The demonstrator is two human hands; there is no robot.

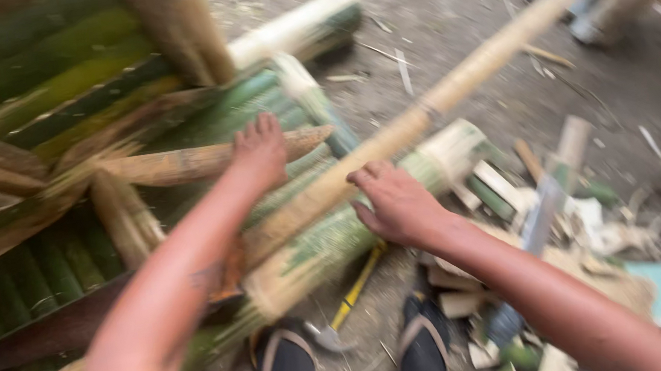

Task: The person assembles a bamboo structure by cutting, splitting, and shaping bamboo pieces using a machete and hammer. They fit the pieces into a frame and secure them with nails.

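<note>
Bamboo pole (455, 90): lower-left to upper-right

- The left hand (261, 150) reaches forward on a bare forearm that runs up from the lower left; its palm faces down, fingers spread slightly and pressed flat.
- The right hand (396, 202) sits nearer the body, wrist bent, palm down, fingers curled a little inward toward the left.
- The right forearm comes in from the lower right corner, bare and angled up-left.
- Both feet in dark sandals show below the arms.
</note>
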